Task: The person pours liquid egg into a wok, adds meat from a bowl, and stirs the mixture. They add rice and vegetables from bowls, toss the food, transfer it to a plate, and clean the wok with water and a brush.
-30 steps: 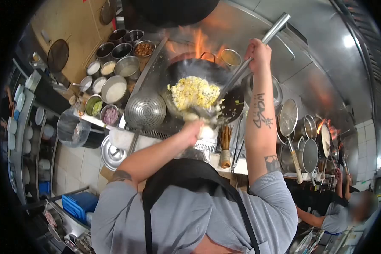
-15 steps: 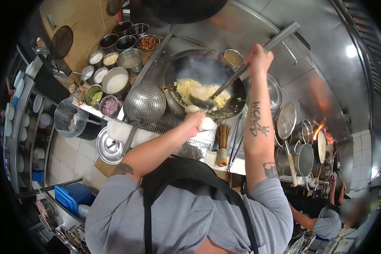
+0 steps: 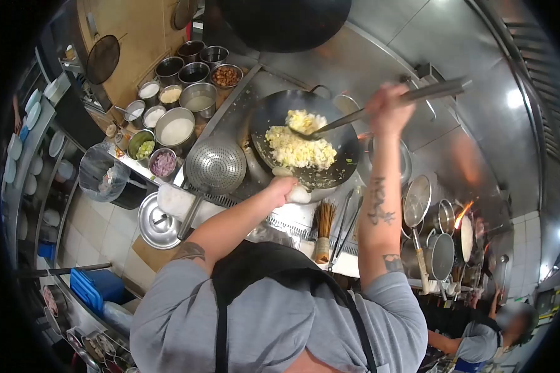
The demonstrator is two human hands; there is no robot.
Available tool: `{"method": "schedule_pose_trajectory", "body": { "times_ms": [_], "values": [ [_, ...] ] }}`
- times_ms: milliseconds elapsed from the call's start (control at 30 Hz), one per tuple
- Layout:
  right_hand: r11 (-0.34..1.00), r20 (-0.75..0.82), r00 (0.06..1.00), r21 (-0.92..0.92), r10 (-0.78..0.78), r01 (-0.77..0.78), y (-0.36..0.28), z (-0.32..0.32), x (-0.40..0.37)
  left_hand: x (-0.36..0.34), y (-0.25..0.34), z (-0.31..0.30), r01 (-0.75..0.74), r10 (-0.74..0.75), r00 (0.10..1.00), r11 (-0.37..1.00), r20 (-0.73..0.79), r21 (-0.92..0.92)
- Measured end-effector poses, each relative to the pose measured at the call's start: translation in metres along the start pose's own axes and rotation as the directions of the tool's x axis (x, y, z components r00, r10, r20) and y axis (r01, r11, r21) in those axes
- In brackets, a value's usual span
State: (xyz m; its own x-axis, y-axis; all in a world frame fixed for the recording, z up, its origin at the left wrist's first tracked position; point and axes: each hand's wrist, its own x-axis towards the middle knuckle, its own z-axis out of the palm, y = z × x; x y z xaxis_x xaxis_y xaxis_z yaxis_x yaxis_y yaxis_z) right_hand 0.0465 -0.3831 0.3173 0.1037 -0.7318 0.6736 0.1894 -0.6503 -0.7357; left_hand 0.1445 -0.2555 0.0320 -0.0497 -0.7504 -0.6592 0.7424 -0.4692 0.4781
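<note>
My right hand [image 3: 390,110] is closed around the long handle of a metal ladle [image 3: 348,119]. The ladle's bowl is heaped with yellow and white food inside the far part of a dark wok [image 3: 347,163]. More of that food, which looks like rice with egg [image 3: 302,152], lies in the middle of the wok, with small bits stuck to the sides. At the wok's near rim, my left hand [image 3: 283,190] grips it through a folded white cloth [image 3: 298,195]. The cloth hides the part of the wok being held.
Left of the wok rests a perforated strainer [image 3: 216,166]. Several ingredient pots, such as chopped onion [image 3: 163,163], stand beyond it. A bamboo brush [image 3: 323,233] and tongs [image 3: 345,227] lie nearer me. At right are a mesh skimmer [image 3: 417,199], a flame [image 3: 462,214] and another person [image 3: 479,336].
The ladle has gone from down in the food to raised and loaded, its handle swinging lower to the right. The food looks more broken up, and less steam shows. My left hand keeps its grip.
</note>
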Motion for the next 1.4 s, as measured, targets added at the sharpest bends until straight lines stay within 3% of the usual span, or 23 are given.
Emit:
{"method": "schedule_pose_trajectory", "body": {
  "times_ms": [33,133,200,300,400,500,567,600,633,700,733,867,1000,1033,1100,1200,1300,1400],
  "values": [
    [0.997,0.016,1.000,-0.081,-0.018,0.020,0.028,0.002,-0.019,0.006,0.003,-0.004,0.008,-0.009,0.998,1.000,0.055,0.007],
    [0.933,-0.054,0.944,0.175,0.327,-0.313,0.071,-0.038,-0.011,0.011,0.012,-0.012,0.070,-0.069,0.978,0.998,0.196,-0.001],
    [0.963,-0.097,0.961,0.096,0.259,-0.250,0.064,-0.071,0.017,0.000,0.015,-0.020,0.166,-0.154,0.958,0.986,0.240,-0.030],
    [0.968,-0.253,0.942,0.178,0.219,-0.177,0.042,-0.088,0.026,0.006,0.002,-0.024,0.093,-0.074,0.970,0.993,0.230,-0.074],
    [0.953,-0.509,0.809,0.217,0.294,-0.210,0.091,-0.064,-0.008,0.014,-0.003,-0.023,0.129,-0.117,0.975,0.990,0.188,-0.056],
    [0.920,-0.158,0.922,0.237,0.354,-0.312,0.098,-0.046,0.010,0.010,0.001,-0.020,0.202,-0.195,0.961,0.979,0.194,-0.015],
    [0.915,-0.135,0.935,0.291,0.328,-0.279,0.056,0.008,0.013,0.009,0.008,-0.019,0.200,-0.196,0.959,0.980,0.203,-0.004],
    [0.945,-0.052,0.975,0.263,0.214,-0.193,0.050,0.024,0.007,0.009,0.004,-0.019,0.177,-0.170,0.965,0.984,0.202,-0.017],
    [0.923,-0.032,0.984,0.352,0.177,-0.155,0.037,0.042,-0.008,0.009,0.001,-0.021,0.154,-0.145,0.969,0.988,0.199,-0.031],
    [0.949,0.027,0.999,0.314,-0.033,0.022,0.084,0.048,-0.037,0.009,0.000,-0.021,0.149,-0.137,0.971,0.988,0.198,-0.049],
    [0.912,0.146,0.978,0.364,0.147,-0.191,0.103,0.033,-0.047,0.008,0.000,-0.020,0.141,-0.129,0.972,0.989,0.196,-0.053],
    [0.984,-0.167,0.970,0.049,0.177,-0.171,0.083,-0.044,0.004,-0.003,0.007,-0.015,0.161,-0.148,0.966,0.986,0.210,-0.045],
    [0.999,-0.448,0.893,0.042,0.046,-0.030,0.092,-0.056,-0.028,0.015,0.002,-0.016,0.165,-0.157,0.958,0.986,0.241,-0.013],
    [0.993,-0.397,0.911,0.092,0.109,-0.078,0.102,-0.054,-0.040,0.007,-0.002,-0.014,0.179,-0.178,0.968,0.984,0.174,0.009],
    [0.877,-0.187,0.878,0.300,0.440,-0.376,0.049,-0.044,-0.025,-0.039,-0.006,0.003,0.134,-0.130,0.990,0.986,0.045,-0.100],
    [0.823,-0.068,0.838,0.247,0.541,-0.511,-0.027,-0.038,0.011,-0.085,-0.012,0.007,0.077,-0.077,0.997,0.997,-0.007,-0.006],
    [0.863,-0.124,0.859,0.181,0.497,-0.473,-0.019,-0.024,0.019,-0.111,0.005,0.023,0.152,-0.153,0.988,0.988,-0.037,-0.005],
    [0.924,-0.153,0.921,0.195,0.360,-0.329,0.037,-0.009,-0.011,-0.059,0.007,0.008,0.187,-0.188,0.982,0.982,0.019,0.033]
  ]
}}
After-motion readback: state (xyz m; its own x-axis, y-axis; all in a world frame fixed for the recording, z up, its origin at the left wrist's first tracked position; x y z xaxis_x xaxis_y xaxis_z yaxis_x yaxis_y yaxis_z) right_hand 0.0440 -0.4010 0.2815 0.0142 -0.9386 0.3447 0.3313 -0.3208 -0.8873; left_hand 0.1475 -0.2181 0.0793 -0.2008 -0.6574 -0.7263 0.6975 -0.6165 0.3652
